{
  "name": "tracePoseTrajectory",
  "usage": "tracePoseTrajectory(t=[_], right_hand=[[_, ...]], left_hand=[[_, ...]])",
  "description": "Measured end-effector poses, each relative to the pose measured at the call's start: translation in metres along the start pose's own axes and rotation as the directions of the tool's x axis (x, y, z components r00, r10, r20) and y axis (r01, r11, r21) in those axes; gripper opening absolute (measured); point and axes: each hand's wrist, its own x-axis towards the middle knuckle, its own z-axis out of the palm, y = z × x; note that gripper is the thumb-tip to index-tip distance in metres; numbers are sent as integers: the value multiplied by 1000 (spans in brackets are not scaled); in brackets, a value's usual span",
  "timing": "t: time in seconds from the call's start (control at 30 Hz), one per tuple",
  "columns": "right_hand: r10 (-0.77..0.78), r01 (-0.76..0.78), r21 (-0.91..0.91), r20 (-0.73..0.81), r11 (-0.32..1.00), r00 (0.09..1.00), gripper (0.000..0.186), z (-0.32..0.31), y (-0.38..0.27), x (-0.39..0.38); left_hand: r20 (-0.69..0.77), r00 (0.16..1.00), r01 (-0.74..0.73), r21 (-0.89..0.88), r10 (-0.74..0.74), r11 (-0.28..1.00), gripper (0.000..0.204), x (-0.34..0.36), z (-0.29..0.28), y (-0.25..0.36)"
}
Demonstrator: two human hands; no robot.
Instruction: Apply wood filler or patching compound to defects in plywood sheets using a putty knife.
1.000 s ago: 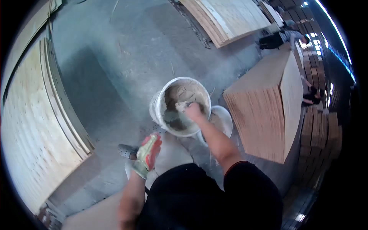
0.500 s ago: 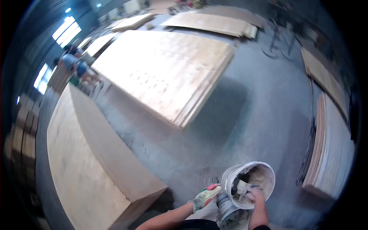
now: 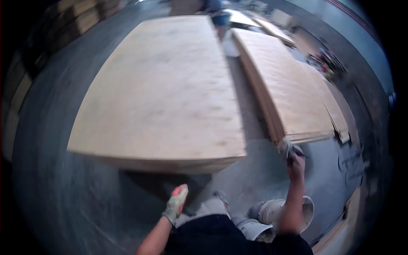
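In my bare right hand (image 3: 296,167) is a dark-handled tool that looks like a putty knife, with a pale lump of putty (image 3: 285,146) at its end; motion blurs the detail. The hand is raised in front of the near corner of the right plywood stack (image 3: 282,85). My left hand (image 3: 176,203) wears a pale glove with red patches. Its fingers look stretched out and nothing shows in them. It is just short of the near edge of a large plywood stack (image 3: 161,93). Under my right forearm lies a putty-smeared white bucket (image 3: 272,210), partly covered by the arm.
A second pale bucket (image 3: 251,230) is beside the first, close to my legs. Beyond the large stack a person (image 3: 219,19) stands, cut off by the upper edge. More plywood sheets (image 3: 327,95) lie along the right. Stacked boards (image 3: 85,15) are at the upper left.
My view has swung left, bringing the large plywood stack in front of me. The right hand has come out of the bucket with putty on the tool. My left hand has moved away from the buckets.
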Motion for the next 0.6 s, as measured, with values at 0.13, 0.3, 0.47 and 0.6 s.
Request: tracePoseTrajectory(t=[0.13, 0.3, 0.47, 0.6], right_hand=[[123, -107, -73, 275, 992, 954, 34, 239, 35, 34], [152, -65, -195, 472, 979, 869, 24, 485, 122, 29], [191, -41, -298, 495, 954, 848, 23, 642, 226, -2], [239, -56, -381, 452, 923, 859, 24, 753, 265, -36]], left_hand=[[-208, 969, -176, -213, 132, 961, 28, -41, -122, 47], [-414, 896, -286, -260, 162, 922, 36, -69, -274, 117], [-572, 813, -300, -259, 104, 918, 42, -68, -463, 153], [-735, 676, -237, -285, -53, 929, 45, -121, -574, 197]])
